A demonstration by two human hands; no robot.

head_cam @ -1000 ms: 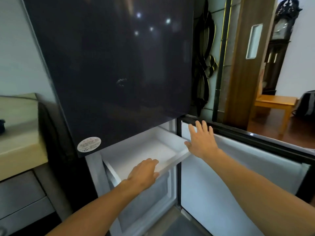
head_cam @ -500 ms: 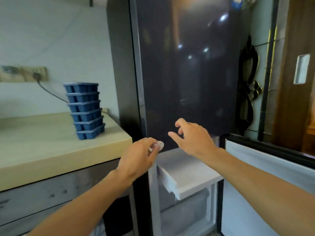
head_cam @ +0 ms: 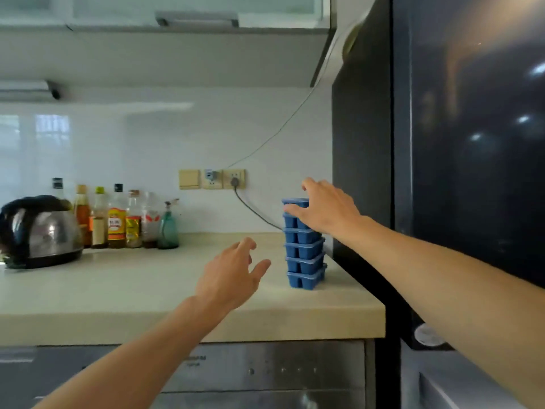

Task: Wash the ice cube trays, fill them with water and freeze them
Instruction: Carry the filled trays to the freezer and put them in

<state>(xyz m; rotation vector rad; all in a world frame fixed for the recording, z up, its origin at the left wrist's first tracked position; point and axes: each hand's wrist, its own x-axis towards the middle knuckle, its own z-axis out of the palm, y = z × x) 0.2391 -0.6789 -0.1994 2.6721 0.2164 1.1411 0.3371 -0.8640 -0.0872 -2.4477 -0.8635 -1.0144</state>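
A stack of several blue ice cube trays stands on the beige countertop, close to the dark fridge. My right hand is at the top of the stack, fingers spread over the upper two trays; whether it grips them is unclear. My left hand hovers open above the counter, left of the stack's lower trays, apart from them. The backs of the top trays are hidden by my right hand.
A steel kettle and a row of sauce bottles stand at the back left. A plugged-in cable runs from the wall socket behind the stack. A steel appliance front lies under the counter.
My view swung left from the open freezer drawer to the counter. Both hands left the drawer and moved to the tray stack; the right hand now reaches its top.
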